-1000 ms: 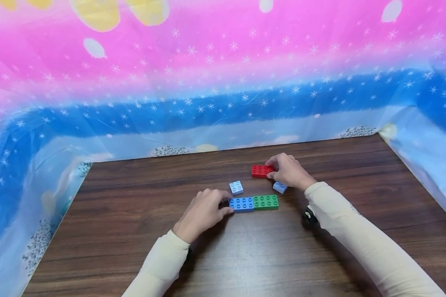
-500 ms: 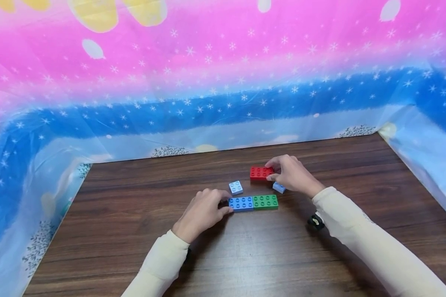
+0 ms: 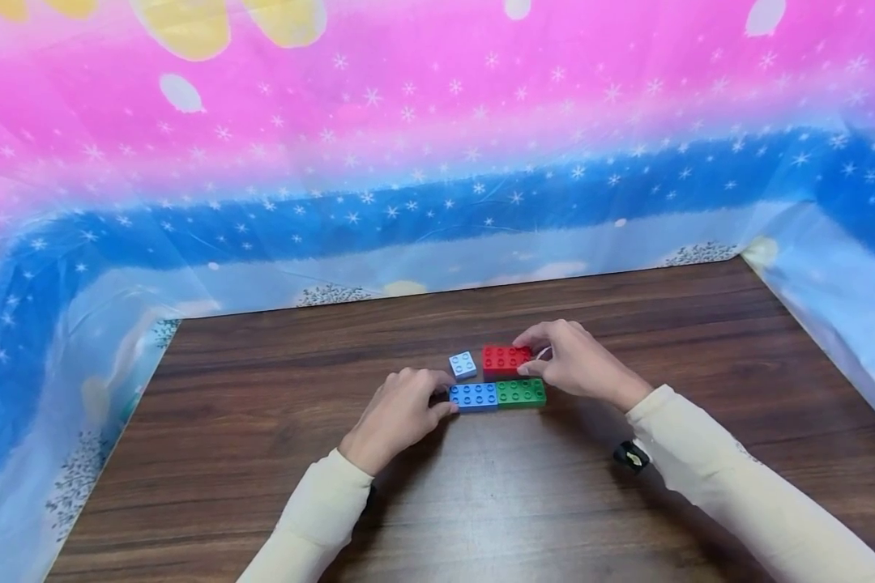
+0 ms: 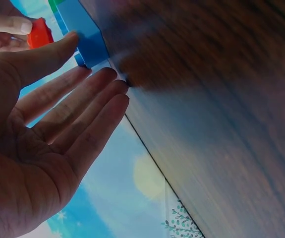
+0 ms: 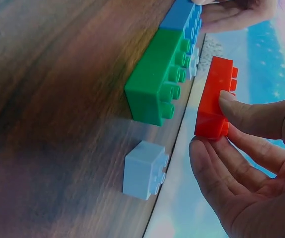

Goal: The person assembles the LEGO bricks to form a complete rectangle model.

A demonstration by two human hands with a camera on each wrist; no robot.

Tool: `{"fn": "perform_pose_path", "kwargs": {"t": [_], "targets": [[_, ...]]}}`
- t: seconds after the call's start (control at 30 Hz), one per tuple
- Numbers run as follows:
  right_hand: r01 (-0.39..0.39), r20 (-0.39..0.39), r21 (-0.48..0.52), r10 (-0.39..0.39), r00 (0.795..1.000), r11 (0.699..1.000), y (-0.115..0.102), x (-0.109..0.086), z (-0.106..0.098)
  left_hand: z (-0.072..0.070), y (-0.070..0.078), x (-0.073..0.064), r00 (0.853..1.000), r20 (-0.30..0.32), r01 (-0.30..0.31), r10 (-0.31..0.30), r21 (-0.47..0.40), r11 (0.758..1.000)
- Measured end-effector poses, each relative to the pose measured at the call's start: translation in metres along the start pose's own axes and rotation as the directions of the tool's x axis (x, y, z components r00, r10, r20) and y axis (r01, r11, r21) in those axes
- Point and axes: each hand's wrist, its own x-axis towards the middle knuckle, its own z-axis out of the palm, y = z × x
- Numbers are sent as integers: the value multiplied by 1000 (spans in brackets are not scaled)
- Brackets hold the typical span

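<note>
My left hand [image 3: 397, 417] pinches the left end of a blue toy building brick [image 3: 474, 397] between thumb and index finger; its other fingers are extended in the left wrist view. End to end with the blue brick lies a green brick [image 3: 521, 393] on the table. Between the thumb and fingers of my right hand [image 3: 582, 366] is a red brick [image 5: 214, 99], studs up, raised off the table behind the green one. A small light-blue brick [image 5: 143, 171] sits under the right hand, mostly hidden in the head view.
Another small pale-blue brick [image 3: 463, 364] lies just behind the blue one, left of the red brick. The dark wooden table [image 3: 262, 453] meets a pink and blue patterned cloth [image 3: 408, 219] along its back and sides.
My right hand has lifted the red brick and brought it nearer and slightly left, towards the green brick. It now covers most of the light-blue brick. My left hand has stayed put.
</note>
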Motion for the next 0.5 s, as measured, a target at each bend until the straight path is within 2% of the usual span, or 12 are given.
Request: {"fn": "perform_pose_path", "kwargs": {"t": [0.33,0.5], "targets": [[58,27,4,-58,998,998,-3,-9,5,1,1,2,1000,-3,14,-13,17,1000],[52,39,3,-52,998,999,-3,-11,6,0,2,3,1000,8,27,-27,23,999]]}}
